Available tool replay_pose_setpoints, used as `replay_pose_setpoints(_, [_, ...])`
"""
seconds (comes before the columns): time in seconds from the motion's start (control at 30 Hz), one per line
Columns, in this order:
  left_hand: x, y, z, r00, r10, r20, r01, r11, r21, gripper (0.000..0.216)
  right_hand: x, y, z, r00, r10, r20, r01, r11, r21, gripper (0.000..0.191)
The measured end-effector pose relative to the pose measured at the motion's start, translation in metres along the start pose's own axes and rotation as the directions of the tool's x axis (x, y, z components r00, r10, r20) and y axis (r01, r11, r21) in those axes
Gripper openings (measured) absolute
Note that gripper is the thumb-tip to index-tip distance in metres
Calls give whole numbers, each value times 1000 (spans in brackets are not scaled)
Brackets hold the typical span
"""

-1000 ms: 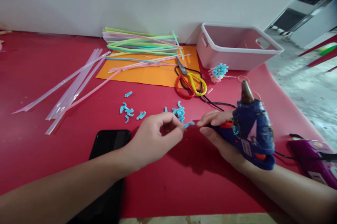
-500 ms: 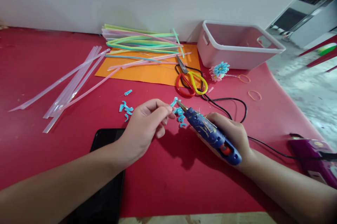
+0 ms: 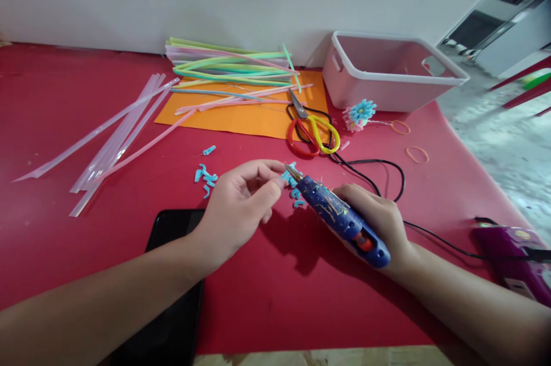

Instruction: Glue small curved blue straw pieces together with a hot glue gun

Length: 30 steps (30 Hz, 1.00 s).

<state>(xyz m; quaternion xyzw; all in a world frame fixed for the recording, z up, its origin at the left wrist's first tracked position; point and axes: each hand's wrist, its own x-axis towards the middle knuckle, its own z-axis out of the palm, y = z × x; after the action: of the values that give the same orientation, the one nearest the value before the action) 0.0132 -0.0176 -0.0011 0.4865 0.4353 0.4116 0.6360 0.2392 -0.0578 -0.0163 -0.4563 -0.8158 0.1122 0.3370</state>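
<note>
My right hand [image 3: 374,214] is wrapped around a blue hot glue gun [image 3: 336,214] with strings of dried glue on its body. The gun's metal tip points up and left, close beside the fingertips of my left hand [image 3: 243,211]. Thumb and fingers of that left hand are pinched on a short blue piece of pipe cleaner [image 3: 284,176], mostly covered by the fingertips. Behind the tip lie several more curled blue pieces [image 3: 297,194] on the red table. Another small cluster of blue pieces [image 3: 205,174] rests left of my left hand.
Pipe cleaners [image 3: 232,70] lie on an orange sheet [image 3: 224,119]. Beside them are scissors [image 3: 316,131], a pink bin [image 3: 387,90], a blue and pink flower [image 3: 361,112] and rubber bands [image 3: 417,154]. Clear plastic strips [image 3: 116,142], a black phone [image 3: 172,291] and a corded purple box [image 3: 508,257] surround my arms.
The glue gun has shifted slightly left and down with my right hand. My left fingers have curled differently around the blue piece, which now sits lower and shows less.
</note>
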Motion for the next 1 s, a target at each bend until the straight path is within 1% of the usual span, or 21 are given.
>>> replay_pose_setpoints(0.3, [0, -1, 0, 999, 19, -32, -16, 995, 95, 19, -1, 0, 0, 1000, 22, 5, -22, 1000, -19, 12])
replay_pose_setpoints(0.6, [0, -3, 0, 997, 67, -33, -63, 993, 101, 18, 1, -3, -1, 999, 42, 19, -42, 998, -39, 6])
replay_pose_setpoints(1.0, [1, -4, 0, 995, 96, -36, -91, 989, 117, 17, -1, -2, -2, 999, 42, 18, -41, 998, -43, 11])
